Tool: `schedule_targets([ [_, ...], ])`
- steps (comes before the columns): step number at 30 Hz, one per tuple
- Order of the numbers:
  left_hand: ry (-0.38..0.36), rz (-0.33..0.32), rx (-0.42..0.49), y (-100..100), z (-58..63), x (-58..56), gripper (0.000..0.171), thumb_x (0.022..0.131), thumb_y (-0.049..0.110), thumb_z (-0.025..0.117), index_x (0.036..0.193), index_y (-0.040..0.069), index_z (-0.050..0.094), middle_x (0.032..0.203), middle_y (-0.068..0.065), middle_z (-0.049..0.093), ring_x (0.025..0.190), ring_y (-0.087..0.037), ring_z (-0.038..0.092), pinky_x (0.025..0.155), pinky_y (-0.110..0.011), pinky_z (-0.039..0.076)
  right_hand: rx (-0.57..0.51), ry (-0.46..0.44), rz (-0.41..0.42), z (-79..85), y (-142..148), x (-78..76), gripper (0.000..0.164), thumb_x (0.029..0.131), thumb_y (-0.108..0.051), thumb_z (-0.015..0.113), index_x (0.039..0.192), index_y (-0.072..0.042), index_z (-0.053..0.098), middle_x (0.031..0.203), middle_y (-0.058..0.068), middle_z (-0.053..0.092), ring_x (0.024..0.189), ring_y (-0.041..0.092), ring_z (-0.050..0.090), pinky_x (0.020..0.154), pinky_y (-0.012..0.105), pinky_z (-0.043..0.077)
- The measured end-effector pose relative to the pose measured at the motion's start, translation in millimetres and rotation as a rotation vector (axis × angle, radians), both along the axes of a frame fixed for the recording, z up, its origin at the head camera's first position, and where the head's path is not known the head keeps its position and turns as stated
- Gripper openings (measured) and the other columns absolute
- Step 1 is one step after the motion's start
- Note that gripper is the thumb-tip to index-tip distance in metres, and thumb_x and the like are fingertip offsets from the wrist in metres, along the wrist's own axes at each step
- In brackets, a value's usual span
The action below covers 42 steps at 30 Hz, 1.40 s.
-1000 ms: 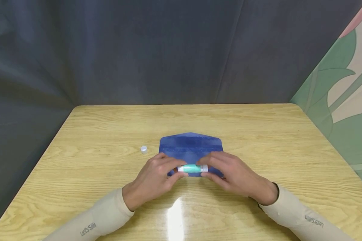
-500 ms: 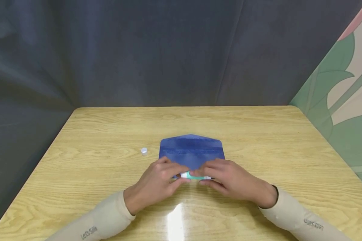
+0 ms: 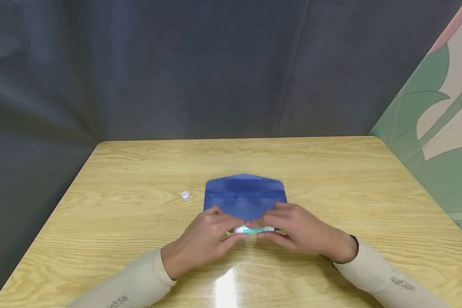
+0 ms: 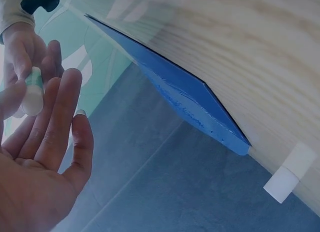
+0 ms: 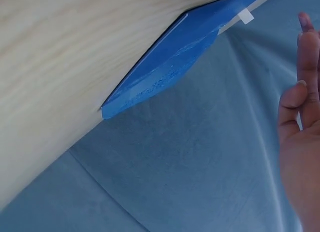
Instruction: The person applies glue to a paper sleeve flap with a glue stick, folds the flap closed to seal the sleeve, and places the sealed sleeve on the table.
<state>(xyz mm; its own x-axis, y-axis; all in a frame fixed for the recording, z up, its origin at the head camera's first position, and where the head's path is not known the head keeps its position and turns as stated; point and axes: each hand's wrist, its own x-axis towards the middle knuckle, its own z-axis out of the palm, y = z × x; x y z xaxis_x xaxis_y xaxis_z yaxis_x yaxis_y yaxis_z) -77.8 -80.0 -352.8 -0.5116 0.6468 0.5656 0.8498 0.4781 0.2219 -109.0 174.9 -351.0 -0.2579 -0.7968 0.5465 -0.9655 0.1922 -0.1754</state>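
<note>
A white and teal glue stick (image 3: 257, 230) lies sideways between my hands, over the near edge of the blue envelope (image 3: 246, 196). My left hand (image 3: 205, 232) pinches its left end between thumb and fingers. The right hand (image 3: 302, 230) grips the other end, covering part of the barrel. In the left wrist view the glue stick (image 4: 33, 94) is held up off the table, its white end towards that camera. The envelope has its flap open at the far side, with wet-looking streaks along it. Only part of the right hand (image 5: 305, 122) shows in the right wrist view.
A small white cap (image 3: 185, 196) stands on the wooden table (image 3: 138, 171), left of the envelope. Dark cloth (image 3: 200, 68) hangs behind and at the left. A patterned curtain (image 3: 446, 128) is at the right.
Both hands have drawn the glue stick a little nearer to me and slightly right. The fingers now hide more of its barrel. Envelope and cap stay in place.
</note>
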Motion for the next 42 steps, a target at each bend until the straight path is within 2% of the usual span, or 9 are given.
schedule_targets([
  [7, -0.030, -0.001, 0.010, 3.3, 0.4, 0.6, 0.019, 0.091, 0.029, 0.073, 0.102, 0.015, 0.077, 0.093, 0.006, 0.078, 0.079, -0.003, 0.072, 0.077, -0.024, 0.053, 0.008, -0.050, -0.014, 0.5, 7.1, 1.0, 0.032, 0.090, -0.019, 0.073, 0.122, -0.022, 0.069, 0.104, -0.014, 0.073, 0.070, 0.002, 0.051, 0.069, 0.008, 0.038],
  [13, -0.090, -0.018, 0.031, -2.4, 0.7, -6.0, 0.020, 0.090, 0.030, 0.073, 0.103, 0.014, 0.076, 0.092, 0.006, 0.077, 0.079, -0.003, 0.071, 0.075, -0.023, 0.052, 0.018, -0.040, -0.032, -0.3, 10.0, 0.1, 0.031, 0.093, -0.019, 0.071, 0.124, -0.022, 0.068, 0.107, -0.014, 0.074, 0.071, 0.002, 0.051, 0.070, 0.009, 0.038],
  [19, -0.183, 0.085, 0.074, -15.7, 3.7, -16.1, 0.019, 0.092, 0.031, 0.071, 0.102, 0.016, 0.077, 0.090, 0.009, 0.076, 0.083, -0.003, 0.070, 0.082, -0.028, 0.055, 0.024, -0.029, -0.048, -2.0, 12.3, -1.9, 0.032, 0.093, -0.018, 0.070, 0.125, -0.024, 0.067, 0.111, -0.015, 0.073, 0.077, -0.001, 0.056, 0.072, 0.010, 0.039],
  [24, -0.205, 0.127, 0.059, -21.0, 4.5, -22.9, 0.017, 0.094, 0.030, 0.070, 0.100, 0.016, 0.077, 0.088, 0.009, 0.075, 0.081, -0.002, 0.069, 0.081, -0.029, 0.055, 0.056, -0.002, -0.053, -2.5, 14.2, -3.4, 0.031, 0.095, -0.020, 0.068, 0.126, -0.024, 0.067, 0.105, -0.016, 0.073, 0.074, -0.002, 0.056, 0.071, 0.014, 0.041],
  [29, -0.217, 0.194, 0.011, -25.8, 4.0, -40.6, 0.015, 0.090, 0.023, 0.075, 0.100, 0.012, 0.077, 0.091, 0.003, 0.076, 0.082, -0.009, 0.071, 0.079, -0.033, 0.057, 0.085, 0.028, -0.080, -2.9, 17.6, -4.0, 0.035, 0.091, -0.019, 0.073, 0.125, -0.025, 0.067, 0.098, -0.016, 0.073, 0.068, 0.002, 0.053, 0.068, 0.016, 0.042],
  [32, -0.248, 0.279, -0.097, -30.1, 3.1, -53.6, 0.029, 0.086, 0.025, 0.079, 0.110, 0.009, 0.075, 0.103, -0.002, 0.076, 0.094, -0.018, 0.072, 0.085, -0.038, 0.058, 0.110, 0.053, -0.084, -3.7, 17.2, -3.7, 0.039, 0.087, -0.018, 0.076, 0.125, -0.025, 0.068, 0.095, -0.016, 0.073, 0.068, 0.001, 0.052, 0.067, 0.017, 0.042],
  [34, -0.286, 0.328, -0.191, -32.6, 2.8, -61.9, 0.046, 0.084, 0.031, 0.081, 0.122, 0.008, 0.070, 0.116, -0.005, 0.072, 0.106, -0.023, 0.069, 0.092, -0.042, 0.056, 0.131, 0.068, -0.088, -4.5, 15.8, -3.3, 0.039, 0.087, -0.019, 0.076, 0.125, -0.025, 0.068, 0.096, -0.016, 0.073, 0.068, 0.000, 0.052, 0.068, 0.017, 0.042],
  [38, -0.411, 0.381, -0.365, -34.8, 3.0, -74.9, 0.085, 0.077, 0.040, 0.085, 0.147, 0.009, 0.049, 0.144, -0.012, 0.054, 0.135, -0.032, 0.049, 0.107, -0.052, 0.045, 0.157, 0.099, -0.095, -5.7, 14.2, -2.1, 0.034, 0.090, -0.023, 0.074, 0.123, -0.025, 0.069, 0.094, -0.016, 0.073, 0.067, -0.001, 0.053, 0.068, 0.018, 0.041],
  [42, -0.520, 0.396, -0.439, -34.2, 3.4, -81.7, 0.109, 0.072, 0.044, 0.087, 0.158, 0.012, 0.027, 0.159, -0.015, 0.035, 0.149, -0.035, 0.030, 0.115, -0.060, 0.033, 0.163, 0.112, -0.107, -5.5, 15.9, -0.9, 0.032, 0.089, -0.023, 0.074, 0.121, -0.024, 0.070, 0.092, -0.015, 0.073, 0.069, -0.001, 0.056, 0.072, 0.021, 0.047],
])
